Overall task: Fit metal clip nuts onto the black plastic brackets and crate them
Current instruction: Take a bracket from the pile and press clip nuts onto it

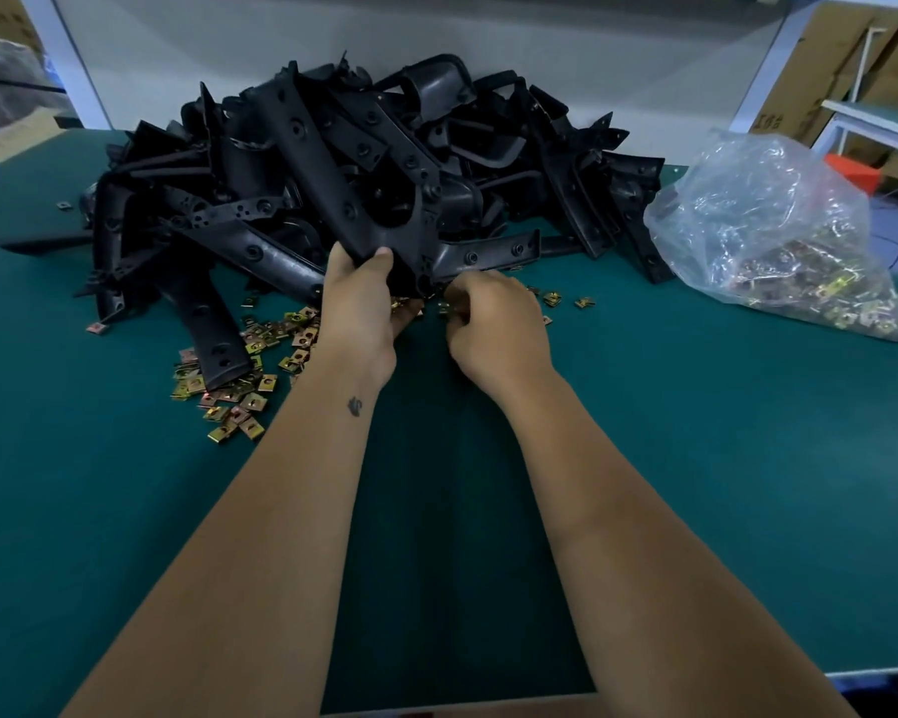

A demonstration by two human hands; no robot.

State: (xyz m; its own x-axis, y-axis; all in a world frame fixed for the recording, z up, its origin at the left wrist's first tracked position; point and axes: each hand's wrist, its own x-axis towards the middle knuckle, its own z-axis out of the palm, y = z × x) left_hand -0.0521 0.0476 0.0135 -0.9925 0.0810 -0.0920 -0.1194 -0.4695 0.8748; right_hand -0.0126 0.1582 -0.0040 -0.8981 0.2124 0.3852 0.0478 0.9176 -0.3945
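Observation:
My left hand (360, 308) grips the near end of a long black plastic bracket (312, 152) that leans up against a big pile of black brackets (488, 163). Just to its right, my right hand (493, 318) has its fingers curled over a small brass-coloured clip nut (444, 309) at the bracket's lower edge. Loose clip nuts (245, 386) lie scattered on the green table (695, 432) to the left of my left arm, and a few more clip nuts (566, 300) lie past my right hand.
A clear plastic bag (778, 230) holding several clip nuts lies at the right of the table. One stray nut (64, 204) sits far left. A white shelf frame (73, 59) and cardboard boxes (841, 59) stand behind. A box edge (462, 712) shows at the bottom.

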